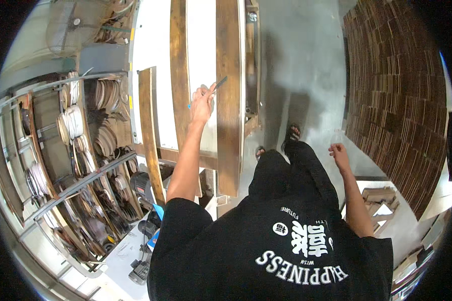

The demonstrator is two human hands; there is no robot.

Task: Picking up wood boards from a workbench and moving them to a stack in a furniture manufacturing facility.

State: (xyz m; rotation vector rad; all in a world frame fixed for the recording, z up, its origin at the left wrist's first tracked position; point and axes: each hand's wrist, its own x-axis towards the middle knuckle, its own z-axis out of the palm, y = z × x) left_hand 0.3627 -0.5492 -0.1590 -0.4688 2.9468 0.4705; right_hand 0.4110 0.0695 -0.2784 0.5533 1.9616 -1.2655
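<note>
My left hand (202, 103) is closed around a slim dark stick-like tool (221, 82) with a bit of blue at its back end. Its tip lies over a long dark-brown wooden board (229, 130), near that board's left edge; whether it touches the wood I cannot tell. A second brown board (179, 65) runs behind my left hand, and a third, narrower board (148, 115) lies farther left. All three rest lengthwise on a white-topped table (203, 30). Beside my right leg, my right hand (340, 156) hangs with curled fingers and nothing visible in it.
Tall stacks of brown boards (391, 95) line the right side across a grey floor (306, 65). To the left stands a metal rack (80, 185) with rolls of edging strip (71, 123). A fan (75, 22) is at the far left, a motor (141, 186) near the table's end.
</note>
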